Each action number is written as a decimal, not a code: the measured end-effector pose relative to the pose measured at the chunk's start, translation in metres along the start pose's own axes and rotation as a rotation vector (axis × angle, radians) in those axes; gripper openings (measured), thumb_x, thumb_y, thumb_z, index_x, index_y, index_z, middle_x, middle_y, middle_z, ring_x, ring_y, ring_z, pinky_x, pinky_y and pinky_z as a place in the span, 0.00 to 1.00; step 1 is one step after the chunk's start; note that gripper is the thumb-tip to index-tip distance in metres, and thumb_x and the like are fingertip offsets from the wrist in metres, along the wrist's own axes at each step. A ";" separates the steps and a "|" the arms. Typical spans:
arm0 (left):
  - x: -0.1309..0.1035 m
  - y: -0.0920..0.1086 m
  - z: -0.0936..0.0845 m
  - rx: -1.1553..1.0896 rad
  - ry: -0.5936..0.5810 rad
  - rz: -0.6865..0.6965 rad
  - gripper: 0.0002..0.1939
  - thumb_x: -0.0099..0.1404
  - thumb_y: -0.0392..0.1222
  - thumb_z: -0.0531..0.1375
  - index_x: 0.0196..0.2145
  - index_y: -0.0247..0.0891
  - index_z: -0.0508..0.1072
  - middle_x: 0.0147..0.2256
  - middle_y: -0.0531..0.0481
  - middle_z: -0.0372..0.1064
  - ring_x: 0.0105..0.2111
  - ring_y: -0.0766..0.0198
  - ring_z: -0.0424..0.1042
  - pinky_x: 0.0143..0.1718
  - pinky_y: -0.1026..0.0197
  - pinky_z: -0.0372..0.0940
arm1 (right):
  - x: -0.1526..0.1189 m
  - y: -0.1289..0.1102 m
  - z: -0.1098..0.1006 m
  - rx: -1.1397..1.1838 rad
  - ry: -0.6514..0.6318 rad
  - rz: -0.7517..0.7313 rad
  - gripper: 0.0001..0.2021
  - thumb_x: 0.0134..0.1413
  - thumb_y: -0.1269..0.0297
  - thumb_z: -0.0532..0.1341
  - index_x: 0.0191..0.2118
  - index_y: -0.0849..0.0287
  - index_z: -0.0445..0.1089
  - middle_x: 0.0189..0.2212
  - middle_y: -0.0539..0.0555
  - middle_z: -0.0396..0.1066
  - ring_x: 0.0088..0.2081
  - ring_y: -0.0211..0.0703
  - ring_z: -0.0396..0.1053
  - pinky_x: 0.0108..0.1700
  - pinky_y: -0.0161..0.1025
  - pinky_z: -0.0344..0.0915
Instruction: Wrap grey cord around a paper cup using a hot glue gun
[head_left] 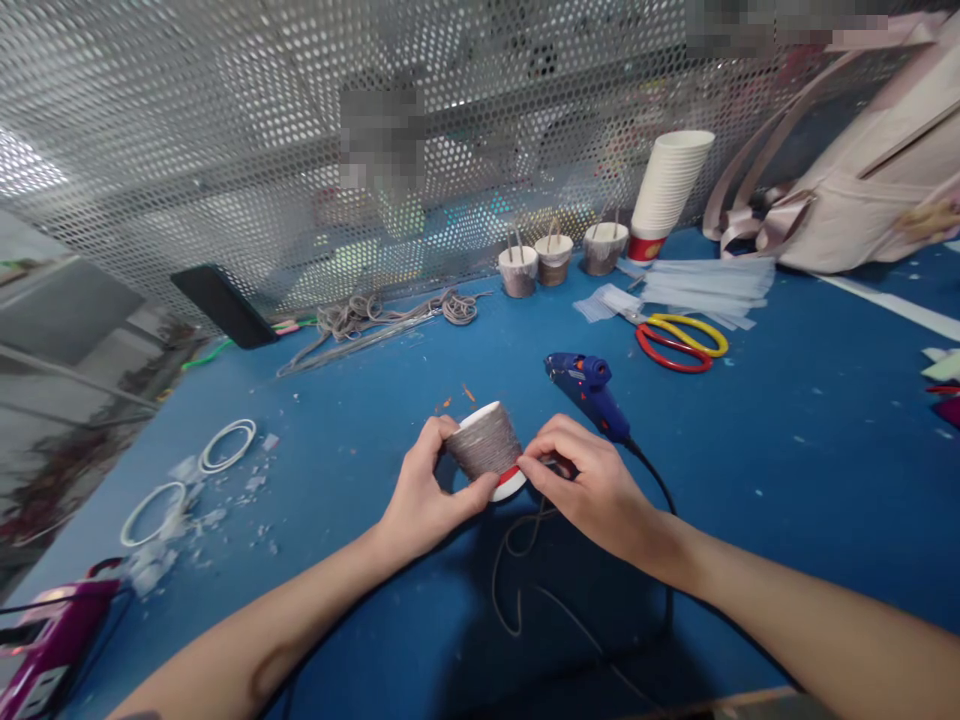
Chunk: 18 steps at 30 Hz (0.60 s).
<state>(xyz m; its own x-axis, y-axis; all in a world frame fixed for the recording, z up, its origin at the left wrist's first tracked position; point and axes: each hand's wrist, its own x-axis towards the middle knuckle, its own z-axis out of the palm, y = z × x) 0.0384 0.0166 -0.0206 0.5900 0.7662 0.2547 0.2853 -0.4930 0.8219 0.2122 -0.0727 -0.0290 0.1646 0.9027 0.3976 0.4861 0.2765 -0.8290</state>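
Observation:
A paper cup (pixel 487 443) wrapped in grey-brown cord lies tilted on its side above the blue table (pixel 787 470), its white rim to the upper left and red base band to the lower right. My left hand (pixel 424 495) grips its left side. My right hand (pixel 589 485) pinches the cord at the cup's red base. A loose length of cord (pixel 514 560) trails down from the cup toward me. A blue glue gun (pixel 589 390) lies just behind my right hand, its black cable running to the right of my wrist.
Three cord-wrapped cups (pixel 555 260) and a stack of white paper cups (pixel 667 190) stand by the perforated metal screen. Red and yellow scissors (pixel 679 340), clear glue sticks (pixel 705 285), a cord bundle (pixel 375 315), white rings (pixel 225 445), a black phone (pixel 223 305), a pink bag (pixel 862 180).

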 end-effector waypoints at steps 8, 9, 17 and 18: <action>0.009 -0.001 -0.009 -0.133 0.033 -0.072 0.12 0.61 0.49 0.56 0.27 0.39 0.61 0.26 0.55 0.57 0.28 0.66 0.56 0.31 0.62 0.54 | 0.005 -0.001 -0.012 -0.021 -0.058 0.053 0.11 0.63 0.62 0.52 0.34 0.58 0.70 0.34 0.53 0.70 0.35 0.40 0.69 0.37 0.37 0.66; 0.012 -0.001 -0.011 -0.134 0.042 -0.088 0.13 0.61 0.49 0.55 0.27 0.39 0.61 0.25 0.55 0.57 0.27 0.66 0.56 0.31 0.61 0.53 | 0.005 -0.001 -0.014 -0.052 -0.045 0.013 0.10 0.63 0.62 0.53 0.36 0.58 0.70 0.36 0.53 0.71 0.37 0.40 0.70 0.38 0.37 0.67; 0.025 -0.002 -0.019 -0.158 0.155 -0.060 0.12 0.55 0.46 0.61 0.27 0.39 0.61 0.27 0.56 0.58 0.28 0.66 0.59 0.32 0.63 0.56 | 0.029 -0.001 -0.061 -0.362 0.491 -0.297 0.06 0.60 0.65 0.55 0.37 0.57 0.69 0.37 0.56 0.72 0.38 0.44 0.71 0.38 0.40 0.67; 0.026 -0.002 -0.019 -0.143 0.178 -0.041 0.12 0.53 0.45 0.62 0.28 0.39 0.61 0.28 0.56 0.58 0.29 0.66 0.59 0.32 0.63 0.56 | 0.033 0.002 -0.068 -0.360 0.542 -0.248 0.07 0.60 0.64 0.55 0.37 0.57 0.69 0.37 0.56 0.72 0.36 0.43 0.70 0.36 0.40 0.67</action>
<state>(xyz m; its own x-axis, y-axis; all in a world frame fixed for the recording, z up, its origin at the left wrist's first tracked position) 0.0383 0.0453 -0.0060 0.4341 0.8511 0.2953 0.1886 -0.4064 0.8940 0.2769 -0.0649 0.0089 0.3712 0.5092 0.7765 0.8039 0.2422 -0.5432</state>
